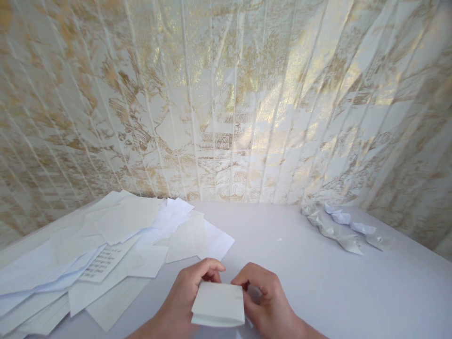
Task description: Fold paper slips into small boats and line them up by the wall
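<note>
A folded piece of white paper [218,303], roughly square with layered lower edges, is held low in the middle of the head view, above the table. My left hand [189,292] is curled at its left side, the index finger reaching behind the top edge and the thumb hidden. At the right side, my right hand [264,294] pinches the paper's upper right corner between bent fingers and thumb. A faint dark mark shows near the paper's right edge.
Loose white paper sheets [123,219] are spread in an overlapping heap on the left; one sheet [106,263] bears printed text. Several small folded paper pieces [328,228] stand in rows at the back right of the white table [353,292]. A patterned curtain [226,103] hangs behind.
</note>
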Tool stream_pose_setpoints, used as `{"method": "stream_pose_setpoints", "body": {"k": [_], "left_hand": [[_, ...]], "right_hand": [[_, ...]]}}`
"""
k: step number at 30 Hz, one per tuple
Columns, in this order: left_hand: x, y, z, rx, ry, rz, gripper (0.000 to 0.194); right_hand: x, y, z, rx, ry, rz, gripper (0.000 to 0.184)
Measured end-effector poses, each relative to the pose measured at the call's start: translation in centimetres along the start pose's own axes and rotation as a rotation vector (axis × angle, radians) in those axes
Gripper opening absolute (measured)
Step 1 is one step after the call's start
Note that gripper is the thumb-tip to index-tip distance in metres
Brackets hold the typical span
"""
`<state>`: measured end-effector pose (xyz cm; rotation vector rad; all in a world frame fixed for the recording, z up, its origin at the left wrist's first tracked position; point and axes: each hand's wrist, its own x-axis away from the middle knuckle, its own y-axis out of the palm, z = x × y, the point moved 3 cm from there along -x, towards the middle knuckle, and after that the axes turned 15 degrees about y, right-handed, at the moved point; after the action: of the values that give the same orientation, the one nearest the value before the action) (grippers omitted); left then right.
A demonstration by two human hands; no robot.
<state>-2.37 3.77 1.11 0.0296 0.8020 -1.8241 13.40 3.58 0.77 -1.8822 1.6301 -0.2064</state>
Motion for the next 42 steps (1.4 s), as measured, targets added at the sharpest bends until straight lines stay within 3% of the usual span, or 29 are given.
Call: {"method": "stream_pose_setpoints", "body": {"k": [3, 6, 8, 11, 14, 19, 23, 25, 28, 30, 32, 36, 42], "left_hand": [[0.4, -0.5, 0.3, -0.206, 0.114, 0.063, 0.034], [0.9, -0.5, 0.9, -0.432, 0.39, 0.05, 0.05], [1.1, -0.1, 1.1, -0.529, 0.55, -0.043, 0.049], [1.2, 0.9, 0.8, -0.604, 0.639, -0.257, 0.032], [1.3, 1.8, -0.1, -0.658, 0.606, -0.375, 0.025], [2.1, 2.4, -1.9, -0.653, 0.484, -0.38, 0.012], [2.4, 2.4, -2.3, -0.588, 0.335, -0.362, 0.008], [2.3, 2.2, -2.0, -0.539, 0.257, -0.343, 0.006], [2.1, 1.8, -1.3, -0.474, 0.183, -0.33, 0.007], [1.9, 1.6, -0.7, -0.438, 0.15, -0.301, 0.007], [1.8, 1.3, -0.3, -0.409, 0.116, -0.248, 0.009], [1.5, 1.3, 0.1, -0.38, 0.063, -0.188, 0.014], [1.4, 1.9, -0.1, -0.448, 0.025, -0.176, 0.021]], "right_hand": [[0.2, -1.2, -0.7, 0.288, -0.328, 0.154, 0.019], [0.2, -1.7, -0.9, 0.5, -0.514, 0.194, 0.021], [0.2, -1.7, -0.9, 0.572, -0.562, 0.167, 0.02], [0.2, -1.4, -0.8, 0.626, -0.585, 0.061, 0.021], [0.1, -1.2, -0.7, 0.641, -0.566, -0.09, 0.024], [0.2, -1.6, -1.0, 0.507, -0.455, -0.3, 0.021], [0.2, -1.6, -1.0, 0.351, -0.301, -0.384, 0.016], [0.1, -1.4, -0.5, 0.299, -0.207, -0.397, 0.009], [-0.1, -1.1, 0.2, 0.226, -0.099, -0.413, 0.024], [-0.2, -0.9, 0.6, 0.182, -0.037, -0.413, 0.02], [-0.2, -0.7, 0.7, 0.144, 0.031, -0.397, 0.011], [0.1, -0.3, 0.7, 0.1, 0.158, -0.327, 0.014], [0.6, 0.3, 0.3, 0.152, 0.217, -0.245, 0.013]]}}
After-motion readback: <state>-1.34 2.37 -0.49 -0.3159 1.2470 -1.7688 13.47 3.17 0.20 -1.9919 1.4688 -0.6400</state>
